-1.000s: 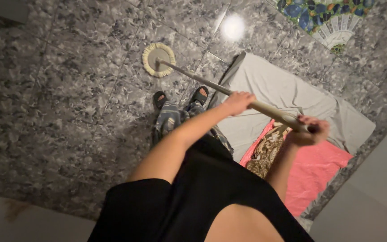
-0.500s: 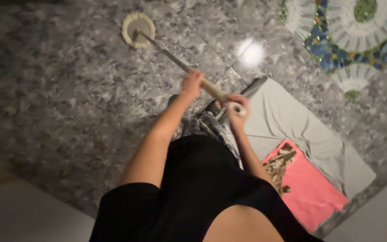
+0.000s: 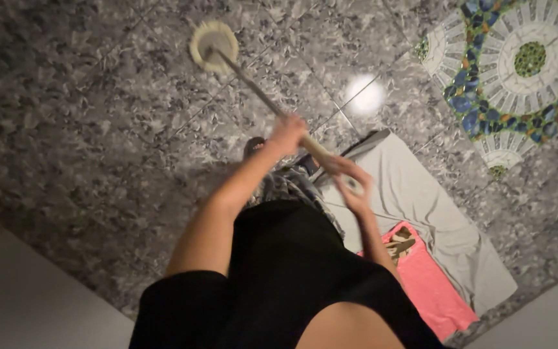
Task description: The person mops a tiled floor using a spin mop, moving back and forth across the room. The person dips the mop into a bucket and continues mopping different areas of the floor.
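mop pole (image 3: 253, 85): light, stiff, smooth | my left hand (image 3: 287, 134) wraps mid-shaft | my right hand (image 3: 350, 179) grips its top end | round mop head (image 3: 213, 45) flat on floor (image 3: 85, 116)

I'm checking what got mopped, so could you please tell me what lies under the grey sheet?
The grey sheet lies on the mottled grey tiled floor; a pink cloth overlaps its near end. What the sheet covers cannot be seen.

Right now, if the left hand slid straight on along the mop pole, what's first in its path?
The left hand grips the mop pole, pointing up-left along it. The bare pole looks free until the round mop head on the grey tiled floor. Depth is hard to judge.
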